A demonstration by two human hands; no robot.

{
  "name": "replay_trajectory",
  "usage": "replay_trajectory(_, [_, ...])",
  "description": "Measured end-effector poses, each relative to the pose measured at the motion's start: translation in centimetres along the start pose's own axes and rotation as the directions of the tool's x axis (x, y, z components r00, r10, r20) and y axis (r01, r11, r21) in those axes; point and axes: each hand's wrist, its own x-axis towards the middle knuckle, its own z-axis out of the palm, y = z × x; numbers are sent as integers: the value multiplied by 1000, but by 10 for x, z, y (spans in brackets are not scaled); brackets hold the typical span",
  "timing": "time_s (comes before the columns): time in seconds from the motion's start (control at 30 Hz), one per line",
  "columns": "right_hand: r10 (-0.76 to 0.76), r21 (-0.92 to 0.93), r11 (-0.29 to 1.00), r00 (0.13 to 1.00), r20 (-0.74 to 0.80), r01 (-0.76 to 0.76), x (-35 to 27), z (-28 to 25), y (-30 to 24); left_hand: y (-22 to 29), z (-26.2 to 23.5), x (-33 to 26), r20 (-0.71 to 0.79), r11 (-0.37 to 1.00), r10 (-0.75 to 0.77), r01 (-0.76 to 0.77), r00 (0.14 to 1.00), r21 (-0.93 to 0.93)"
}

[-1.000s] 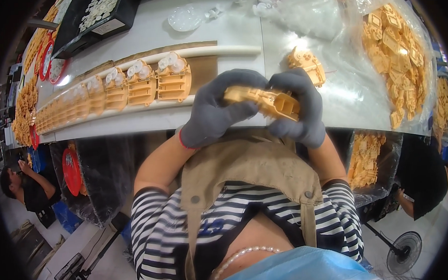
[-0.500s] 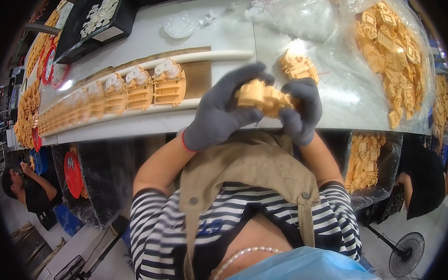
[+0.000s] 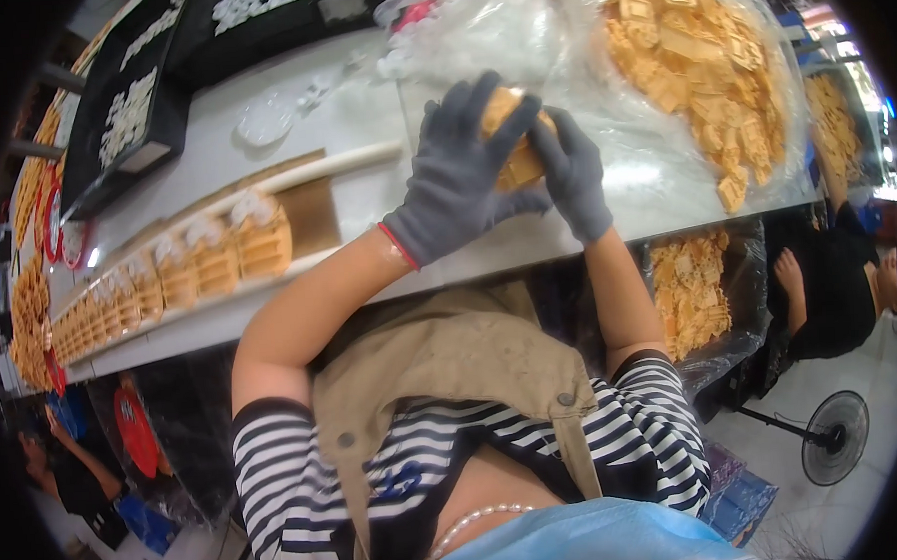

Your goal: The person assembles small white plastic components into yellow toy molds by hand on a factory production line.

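Note:
Both of my hands wear grey gloves and meet above the table. My left hand [image 3: 454, 180] has its fingers over the left and upper side of an orange plastic part [image 3: 520, 169]. From the other side, my right hand [image 3: 572, 174] grips the same part. Fingers cover much of it, so I cannot tell whether it is one piece or two pressed together. Left of my hands, a row of similar orange parts [image 3: 263, 242] with whitish pieces on top stands between two white rails [image 3: 353, 162].
A clear plastic bag [image 3: 651, 111] of orange parts lies at the right, beside another bag [image 3: 503, 27] with white pieces. Black bins [image 3: 167, 142] of small white pieces stand at the back left. A clear dish [image 3: 263, 120] sits behind the rails. Below the table edge is a bin of orange parts [image 3: 691, 294].
My view has turned and shifted right. My hands have drawn closer together around the orange part and turned it. The loose part formerly beyond my right hand no longer shows on the table.

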Motion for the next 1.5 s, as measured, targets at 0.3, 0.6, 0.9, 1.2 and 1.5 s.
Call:
replay_trajectory(0.3, [-113, -208, 976, 965, -238, 63, 101, -75, 73, -6, 31, 10, 242, 955, -117, 42, 963, 294])
replay_trajectory(0.6, [62, -391, 920, 995, 76, -28, 260, -149, 151, -14, 28, 15, 227, 944, -184, 108, 956, 311])
replay_trajectory(0.9, [90, -814, 580, 995, 33, -25, 268, -188, 134, -9, 6, 3, 133, 979, -130, 106, 983, 173])
replay_trajectory(1.2, [-307, 149, 950, 913, 267, 276, 54, -13, -57, 24, -44, -26, -5, 760, -399, 328, 917, -560])
replay_trajectory(1.5, [-440, 106, 894, 809, 389, 436, -21, 99, -74, 12, -95, -102, 65, 322, -804, 526, 591, -787])
